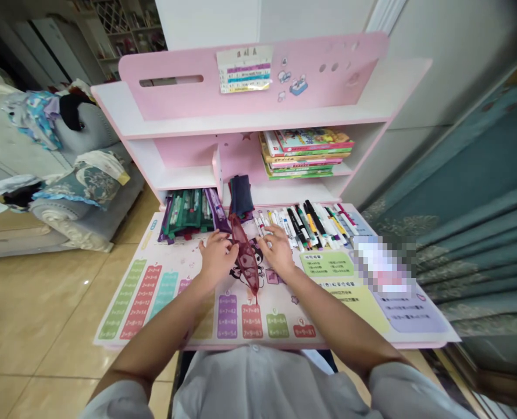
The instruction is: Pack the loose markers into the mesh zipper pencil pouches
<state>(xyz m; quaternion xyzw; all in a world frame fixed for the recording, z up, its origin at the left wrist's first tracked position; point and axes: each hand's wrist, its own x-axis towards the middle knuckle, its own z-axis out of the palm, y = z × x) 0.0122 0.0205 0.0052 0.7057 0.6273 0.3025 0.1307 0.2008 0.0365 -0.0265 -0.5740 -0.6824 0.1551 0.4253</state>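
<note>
A dark red see-through pencil pouch point(246, 256) lies lengthwise on the pink desk point(162, 291), between my two hands. My left hand point(215, 255) rests on the pouch's left edge with fingers curled onto it. On the pouch's right edge sits my right hand point(278, 250), fingers bent and gripping. Just right of that hand, a row of several marker pens point(310, 224) lies on the desk.
A purple and green bundle of pens in cases point(188, 212) lies at the back left of the desk, a dark blue pouch point(241, 195) behind the red one. Books point(306, 152) are stacked in the shelf. A sofa with clothes point(66, 174) stands left.
</note>
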